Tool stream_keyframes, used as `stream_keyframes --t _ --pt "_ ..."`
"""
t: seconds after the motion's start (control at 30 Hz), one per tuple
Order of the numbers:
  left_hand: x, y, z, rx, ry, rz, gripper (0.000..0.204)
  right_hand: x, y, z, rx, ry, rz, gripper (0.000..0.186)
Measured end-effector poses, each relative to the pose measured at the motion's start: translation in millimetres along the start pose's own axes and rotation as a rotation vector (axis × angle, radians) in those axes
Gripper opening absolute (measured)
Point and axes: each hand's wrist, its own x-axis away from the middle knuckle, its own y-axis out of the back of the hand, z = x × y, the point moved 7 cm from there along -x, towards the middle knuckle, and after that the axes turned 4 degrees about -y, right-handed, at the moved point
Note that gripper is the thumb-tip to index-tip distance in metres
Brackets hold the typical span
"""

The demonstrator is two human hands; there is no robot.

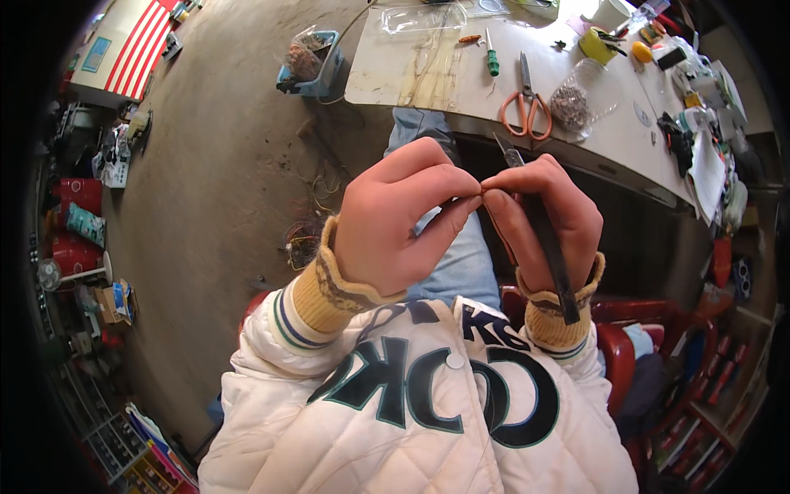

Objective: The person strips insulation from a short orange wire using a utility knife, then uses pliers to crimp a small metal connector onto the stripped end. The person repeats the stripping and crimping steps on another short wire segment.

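In front of my chest, my left hand (403,214) and my right hand (547,214) meet fingertip to fingertip. The thumb and forefinger of my left hand are pinched closed; what sits between the fingertips is too small to make out. My right hand also pinches at that spot, and holds a black utility knife (547,247) across its palm. The knife's blade points up and away toward the table, and its handle end hangs down by my right wrist.
A worktable (395,78) stands ahead, with orange-handled scissors (527,107), a green-handled screwdriver (492,58) and a clear plastic container (576,103) of small brownish pieces. Left of it is a blue basket (317,78) on the floor. Wires (303,243) lie on the floor by my left forearm.
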Motion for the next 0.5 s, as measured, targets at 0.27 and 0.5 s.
stream_keyframes --t 0.27,0.5 --pt "54.4 19.6 -29.9 -0.246 -0.244 -0.146 0.018 37.0 -48.7 9.8 -0.288 -0.263 -0.019 0.012" --pt "71.8 18.1 -41.8 -0.254 -0.333 -0.198 0.020 52.7 -60.9 18.5 -0.456 -0.277 -0.133 0.015"
